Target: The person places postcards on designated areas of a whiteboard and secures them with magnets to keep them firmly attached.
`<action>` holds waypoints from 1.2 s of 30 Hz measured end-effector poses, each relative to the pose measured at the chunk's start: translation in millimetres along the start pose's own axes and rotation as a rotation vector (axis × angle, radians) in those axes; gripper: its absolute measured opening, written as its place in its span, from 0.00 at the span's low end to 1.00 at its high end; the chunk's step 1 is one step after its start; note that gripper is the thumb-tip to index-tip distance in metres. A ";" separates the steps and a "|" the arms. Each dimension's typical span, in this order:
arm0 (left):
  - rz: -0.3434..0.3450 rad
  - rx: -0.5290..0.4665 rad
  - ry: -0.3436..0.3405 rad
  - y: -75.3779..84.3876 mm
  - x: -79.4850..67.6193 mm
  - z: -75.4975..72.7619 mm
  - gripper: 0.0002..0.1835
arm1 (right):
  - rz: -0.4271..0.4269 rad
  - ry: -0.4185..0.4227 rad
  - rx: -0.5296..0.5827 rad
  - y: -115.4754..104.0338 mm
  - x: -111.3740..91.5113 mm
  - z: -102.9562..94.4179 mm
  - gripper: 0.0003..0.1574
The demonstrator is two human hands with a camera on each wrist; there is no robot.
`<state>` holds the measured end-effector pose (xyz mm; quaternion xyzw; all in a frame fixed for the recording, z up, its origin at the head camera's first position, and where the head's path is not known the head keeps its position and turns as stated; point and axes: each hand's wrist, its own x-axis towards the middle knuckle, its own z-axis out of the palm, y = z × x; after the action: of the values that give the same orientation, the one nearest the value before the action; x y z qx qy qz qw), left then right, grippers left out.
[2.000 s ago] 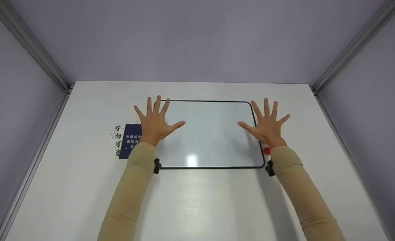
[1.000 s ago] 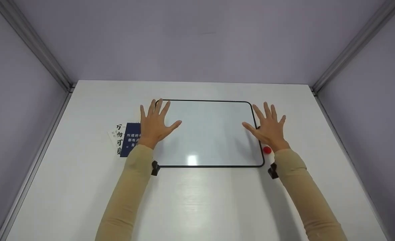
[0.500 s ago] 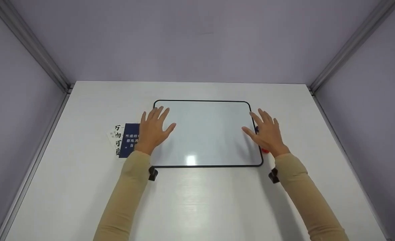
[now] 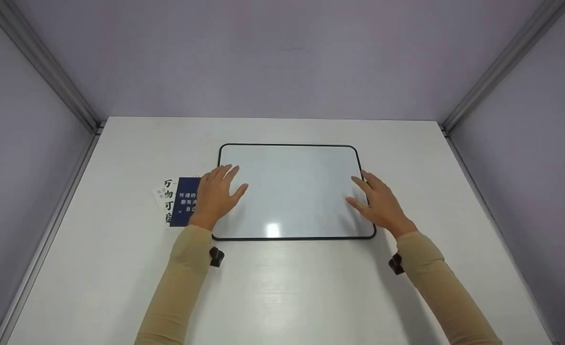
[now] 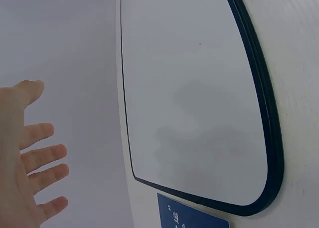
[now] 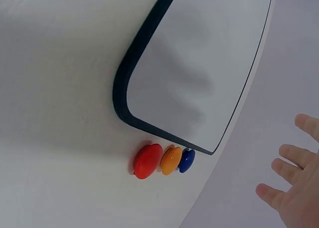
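A whiteboard (image 4: 292,191) with a thin black frame lies flat on the white table. My left hand (image 4: 217,194) hovers over its left edge, thumb spread and fingers relaxed, holding nothing. Over the right edge hangs my right hand (image 4: 380,201), likewise bare, its fingers loosely spread. Beside the board's left side lie a dark blue card (image 4: 184,203) and white cards (image 4: 168,201) with printed characters, partly overlapped by the left hand. In the right wrist view, a red magnet (image 6: 148,161), an orange one and a blue magnet (image 6: 186,160) sit in a row along the board's short edge.
The white table (image 4: 273,287) stretches in front of the board. Grey-purple walls (image 4: 282,57) enclose it at the back and on both sides, with metal profiles at the corners. Each wrist carries a small black camera (image 4: 217,257).
Both hands have drawn back toward the body and their widely spread fingers have relaxed. The right hand now covers the red magnet in the head view. Board and cards stay put.
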<state>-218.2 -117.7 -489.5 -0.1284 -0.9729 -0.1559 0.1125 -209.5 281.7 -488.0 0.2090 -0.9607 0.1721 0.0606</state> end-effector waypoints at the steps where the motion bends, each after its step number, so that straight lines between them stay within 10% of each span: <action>1: -0.005 -0.017 0.000 -0.7 -1.4 1.1 0.29 | -0.008 -0.006 -0.003 -0.1 -2.3 1.8 0.39; 36: -0.087 -0.112 0.041 -24.5 -35.0 12.6 0.23 | -0.123 -0.210 -0.070 4.2 -52.5 34.9 0.34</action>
<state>-194.5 -143.6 -516.9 -0.0888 -0.9649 -0.2174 0.1179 -165.3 292.8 -531.8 0.2821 -0.9526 0.1115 -0.0228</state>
